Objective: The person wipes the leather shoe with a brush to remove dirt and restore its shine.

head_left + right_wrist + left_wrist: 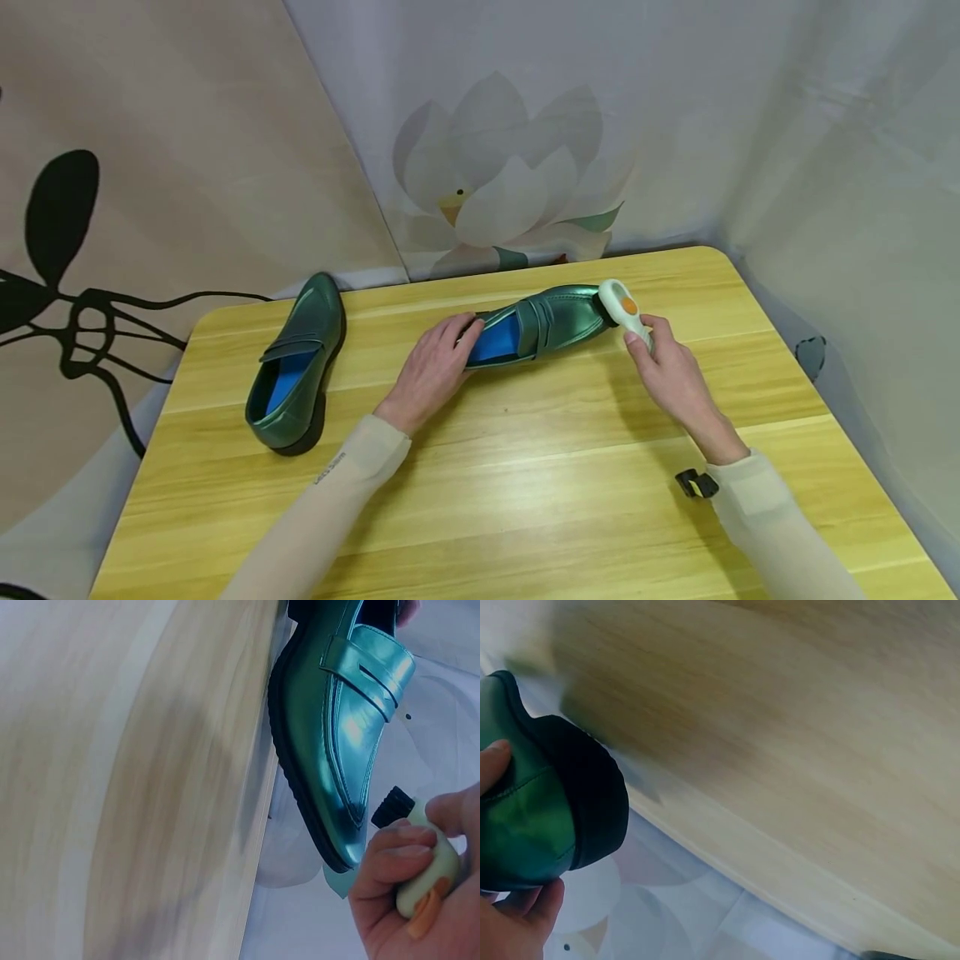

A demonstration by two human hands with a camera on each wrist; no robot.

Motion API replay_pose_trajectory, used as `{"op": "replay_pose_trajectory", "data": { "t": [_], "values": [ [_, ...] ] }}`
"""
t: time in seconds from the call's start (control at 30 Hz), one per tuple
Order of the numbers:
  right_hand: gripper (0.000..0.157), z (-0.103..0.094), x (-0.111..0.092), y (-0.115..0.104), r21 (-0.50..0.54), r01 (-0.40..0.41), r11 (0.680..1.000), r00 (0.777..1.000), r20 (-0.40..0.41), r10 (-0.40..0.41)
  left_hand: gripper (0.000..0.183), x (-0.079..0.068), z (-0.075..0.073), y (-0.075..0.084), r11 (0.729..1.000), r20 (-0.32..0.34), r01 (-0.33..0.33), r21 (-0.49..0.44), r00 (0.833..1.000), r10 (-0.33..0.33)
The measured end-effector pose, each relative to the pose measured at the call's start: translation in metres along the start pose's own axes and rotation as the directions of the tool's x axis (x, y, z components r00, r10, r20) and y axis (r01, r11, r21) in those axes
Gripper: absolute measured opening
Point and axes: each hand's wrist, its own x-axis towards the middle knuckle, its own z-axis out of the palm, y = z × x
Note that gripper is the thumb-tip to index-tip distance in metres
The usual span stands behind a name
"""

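Note:
A metallic green loafer (pixel 570 321) with a blue insole lies lengthwise toward the back of the table. My left hand (pixel 435 362) grips it by the heel; in the left wrist view the thumb and fingers hold the heel (pixel 525 832) from two sides, above the black sole. In my right hand (pixel 672 367) is a small shoe brush (pixel 621 302) with a white handle and an orange spot. Its dark bristles (pixel 393 808) are by the toe of the loafer; whether they touch it, I cannot tell. The palm side of my left hand is mostly hidden.
A second green loafer (pixel 296 367) stands at the left of the wooden table (pixel 510 500), toe toward the back. Behind the table's back edge hangs a pale curtain (pixel 660 125) printed with a flower. A black clip-like object (pixel 697 484) sits at the right sleeve.

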Motion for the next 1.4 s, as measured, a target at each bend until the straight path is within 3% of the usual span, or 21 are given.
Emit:
{"op": "replay_pose_trajectory", "data": {
  "t": [0.2,0.37,0.47,0.57,0.73,0.9,1.03,1.1,1.2,1.4],
  "values": [
    [0.062,0.001,-0.001,0.0,0.003,-0.005,1.0,1.0,0.006,0.005,0.086,-0.003,-0.004,0.001,0.999,0.043,0.001,-0.038,0.999,0.001],
    [0.06,0.002,-0.003,0.001,-0.001,0.004,1.0,1.0,-0.005,-0.004,0.09,-0.007,-0.009,0.001,0.994,0.084,0.007,-0.108,0.996,0.003],
    [0.059,0.002,-0.004,0.002,-0.002,0.012,1.0,1.0,-0.008,-0.012,0.088,-0.01,-0.011,0.002,0.982,0.11,0.044,-0.182,0.994,-0.024],
    [0.06,0.001,-0.007,0.001,-0.001,0.019,1.0,1.0,-0.006,-0.019,0.075,-0.012,-0.015,0.003,0.953,0.127,0.103,-0.283,0.99,-0.07],
    [0.061,-0.002,-0.014,-0.001,-0.004,0.027,1.0,1.0,0.001,-0.027,0.046,-0.014,-0.018,0.003,0.883,0.125,0.178,-0.435,0.983,-0.137],
    [0.059,-0.004,-0.021,-0.002,-0.011,0.029,1.0,1.0,0.006,-0.029,0.035,-0.013,-0.019,0.0,0.812,0.149,0.212,-0.543,0.977,-0.155],
    [0.059,-0.005,-0.025,-0.002,-0.016,0.03,0.999,1.0,0.003,-0.03,0.031,-0.011,-0.024,-0.003,0.769,0.205,0.252,-0.587,0.966,-0.16],
    [0.059,-0.006,-0.027,-0.002,-0.021,0.031,0.999,1.0,0.0,-0.031,0.035,-0.008,-0.027,-0.004,0.759,0.238,0.273,-0.591,0.958,-0.159],
    [0.059,-0.006,-0.029,-0.002,-0.026,0.027,0.999,1.0,0.003,-0.026,0.055,-0.004,-0.032,-0.007,0.743,0.31,0.332,-0.581,0.935,-0.175],
    [0.06,-0.006,-0.032,-0.001,-0.019,0.016,1.0,1.0,0.02,-0.015,0.097,0.005,-0.033,-0.016,0.716,0.468,0.442,-0.54,0.865,-0.181]
  ]
}}
